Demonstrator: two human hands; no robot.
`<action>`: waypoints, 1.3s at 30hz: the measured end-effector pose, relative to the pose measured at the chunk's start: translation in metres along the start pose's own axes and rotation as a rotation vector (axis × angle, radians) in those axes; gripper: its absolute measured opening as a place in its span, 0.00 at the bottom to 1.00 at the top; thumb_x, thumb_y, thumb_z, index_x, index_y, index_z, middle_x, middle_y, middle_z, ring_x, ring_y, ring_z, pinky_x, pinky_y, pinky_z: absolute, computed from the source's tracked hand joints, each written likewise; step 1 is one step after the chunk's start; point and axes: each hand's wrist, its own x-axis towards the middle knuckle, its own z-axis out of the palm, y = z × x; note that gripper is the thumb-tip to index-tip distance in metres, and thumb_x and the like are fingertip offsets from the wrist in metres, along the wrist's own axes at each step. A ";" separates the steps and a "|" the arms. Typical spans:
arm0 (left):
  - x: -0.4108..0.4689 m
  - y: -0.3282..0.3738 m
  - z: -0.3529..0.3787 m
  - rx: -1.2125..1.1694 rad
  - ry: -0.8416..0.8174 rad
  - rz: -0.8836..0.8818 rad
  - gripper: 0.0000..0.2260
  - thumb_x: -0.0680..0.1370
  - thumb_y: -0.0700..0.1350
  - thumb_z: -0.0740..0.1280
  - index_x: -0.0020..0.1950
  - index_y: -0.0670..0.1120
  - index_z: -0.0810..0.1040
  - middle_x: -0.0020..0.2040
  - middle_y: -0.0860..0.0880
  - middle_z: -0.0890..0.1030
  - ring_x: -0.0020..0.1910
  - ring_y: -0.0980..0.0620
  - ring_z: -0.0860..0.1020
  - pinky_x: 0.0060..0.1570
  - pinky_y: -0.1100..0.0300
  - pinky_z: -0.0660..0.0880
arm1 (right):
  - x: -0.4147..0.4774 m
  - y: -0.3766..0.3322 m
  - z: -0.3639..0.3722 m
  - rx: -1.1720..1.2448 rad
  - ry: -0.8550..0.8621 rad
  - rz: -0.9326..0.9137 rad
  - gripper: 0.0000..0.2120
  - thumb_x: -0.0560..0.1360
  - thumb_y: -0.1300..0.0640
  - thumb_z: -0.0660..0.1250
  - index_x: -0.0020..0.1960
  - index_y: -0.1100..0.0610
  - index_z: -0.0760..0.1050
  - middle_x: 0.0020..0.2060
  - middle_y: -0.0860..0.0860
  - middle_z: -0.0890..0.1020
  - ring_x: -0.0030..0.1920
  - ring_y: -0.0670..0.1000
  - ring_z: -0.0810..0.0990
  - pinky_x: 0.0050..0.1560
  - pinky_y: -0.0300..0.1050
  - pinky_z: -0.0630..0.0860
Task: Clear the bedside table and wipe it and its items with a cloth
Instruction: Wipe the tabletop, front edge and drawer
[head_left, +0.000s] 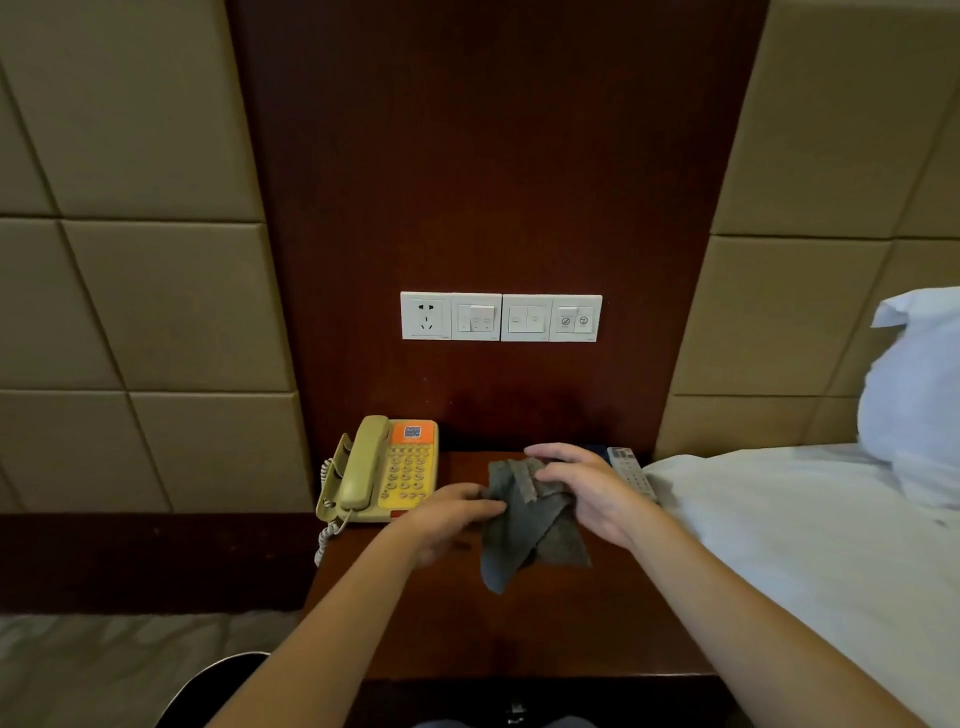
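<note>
A grey cloth (524, 535) hangs crumpled above the dark wooden bedside table (519, 623). My left hand (447, 519) pinches its left edge, and my right hand (587, 493) grips its top right part. A beige and yellow telephone (382, 470) with a coiled cord stands at the table's back left. At the back right a white remote control (631, 470) lies partly behind my right hand, with a dark flat item (600, 452) beside it, mostly hidden.
A white bed (810, 525) with a pillow (914, 384) borders the table on the right. White wall switches and a socket (501, 317) sit on the wood panel above. Padded beige wall panels flank it. A dark rounded object (218, 686) is at the lower left.
</note>
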 end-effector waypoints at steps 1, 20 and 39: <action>-0.001 0.000 0.001 -0.005 0.010 0.024 0.03 0.79 0.45 0.65 0.51 0.47 0.77 0.50 0.49 0.79 0.50 0.50 0.77 0.50 0.55 0.72 | -0.001 0.000 -0.002 -0.047 0.013 -0.002 0.13 0.77 0.66 0.63 0.59 0.56 0.79 0.53 0.59 0.81 0.54 0.57 0.80 0.54 0.51 0.77; 0.011 -0.039 -0.024 0.321 0.223 0.025 0.06 0.80 0.44 0.63 0.55 0.46 0.76 0.55 0.45 0.79 0.52 0.50 0.76 0.52 0.58 0.74 | 0.008 0.043 0.026 -0.790 0.065 -0.045 0.08 0.79 0.54 0.63 0.56 0.56 0.73 0.51 0.52 0.77 0.48 0.49 0.76 0.51 0.46 0.75; 0.028 -0.147 -0.010 1.338 0.105 -0.005 0.25 0.84 0.52 0.44 0.78 0.47 0.40 0.78 0.50 0.40 0.77 0.52 0.39 0.75 0.52 0.42 | 0.022 0.171 0.073 -1.441 -0.275 -0.173 0.27 0.84 0.52 0.45 0.78 0.58 0.40 0.78 0.53 0.41 0.78 0.50 0.42 0.76 0.47 0.42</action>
